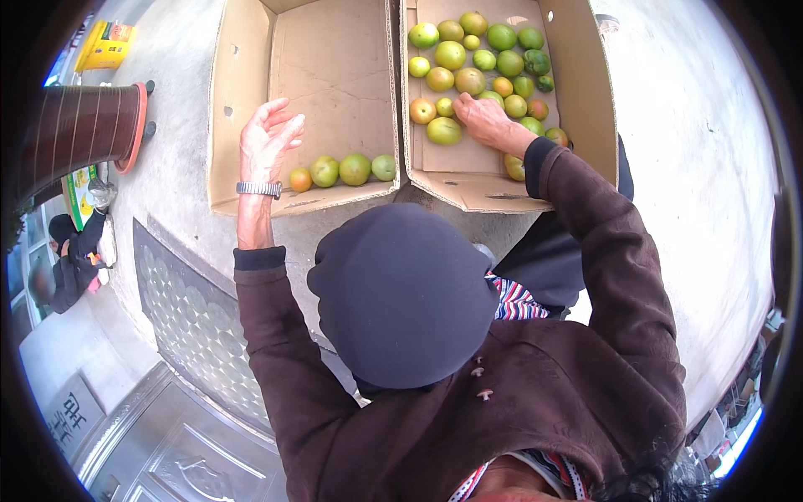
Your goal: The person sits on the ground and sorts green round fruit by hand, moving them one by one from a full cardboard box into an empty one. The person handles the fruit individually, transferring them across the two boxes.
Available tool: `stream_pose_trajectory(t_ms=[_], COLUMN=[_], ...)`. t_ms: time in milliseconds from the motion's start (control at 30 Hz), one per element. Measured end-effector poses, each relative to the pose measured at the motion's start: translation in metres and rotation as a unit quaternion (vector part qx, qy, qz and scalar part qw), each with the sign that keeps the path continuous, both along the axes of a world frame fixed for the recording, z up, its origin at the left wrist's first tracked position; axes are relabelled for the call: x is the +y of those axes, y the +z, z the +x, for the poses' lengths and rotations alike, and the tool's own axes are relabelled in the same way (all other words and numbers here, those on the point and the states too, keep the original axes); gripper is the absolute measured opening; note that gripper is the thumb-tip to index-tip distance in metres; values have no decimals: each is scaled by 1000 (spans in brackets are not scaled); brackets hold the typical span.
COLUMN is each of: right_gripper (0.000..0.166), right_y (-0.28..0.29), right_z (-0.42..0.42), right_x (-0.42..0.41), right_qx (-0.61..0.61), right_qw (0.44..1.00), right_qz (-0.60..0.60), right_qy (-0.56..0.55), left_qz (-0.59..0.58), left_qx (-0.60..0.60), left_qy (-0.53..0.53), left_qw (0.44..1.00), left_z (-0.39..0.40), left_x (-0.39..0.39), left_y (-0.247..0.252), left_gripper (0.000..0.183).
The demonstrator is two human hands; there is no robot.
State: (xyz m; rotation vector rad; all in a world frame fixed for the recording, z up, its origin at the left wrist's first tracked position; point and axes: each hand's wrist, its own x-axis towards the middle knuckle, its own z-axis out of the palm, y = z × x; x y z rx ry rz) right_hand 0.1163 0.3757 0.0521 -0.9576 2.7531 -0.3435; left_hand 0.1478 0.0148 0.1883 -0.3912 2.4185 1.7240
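Two cardboard boxes stand side by side before me. Over the left box (339, 56), my left hand (271, 141) hangs with its fingers apart and nothing in them; a metal watch band (259, 189) circles that wrist. Along this box's near wall sits a short row of greenish tomatoes (355, 169), with an orange one (300, 179) at its left end. In the right box (580, 81) lie many green and orange-tinged tomatoes (450, 56). My right hand (486, 121) reaches down among them, fingers curled beside a small yellow-green tomato (445, 106). Its fingertips are partly hidden, so a grip cannot be made out.
A dark rounded cloth shape (404, 295) is between my arms. To the left are a patterned mat (201, 314), a large brown pot (88, 125) on a red wheeled base and a yellow bucket (106, 47). Another person (75, 257) is at the far left, near a panelled metal door (194, 458).
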Motion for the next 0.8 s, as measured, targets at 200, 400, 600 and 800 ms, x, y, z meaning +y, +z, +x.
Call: stream_pose_trajectory(t_ms=[200, 400, 600, 800], right_gripper=[39, 44, 39, 27], right_y=[62, 187, 213, 137], right_z=[-6, 3, 11, 14], right_x=[2, -62, -114, -44], right_qx=[-73, 72, 176, 27], right_qw=[968, 910, 921, 934], right_qz=[-158, -376, -346, -323], right_qy=[-182, -158, -16, -148], left_qz=[247, 320, 339, -31], left_qx=[3, -41, 56, -62], left_qy=[-34, -115, -84, -16], left_qw=[968, 940, 935, 997], left_z=[-5, -9, -11, -14], left_x=[35, 96, 63, -52], left_y=[42, 72, 71, 25], left_gripper=[39, 37, 38, 42])
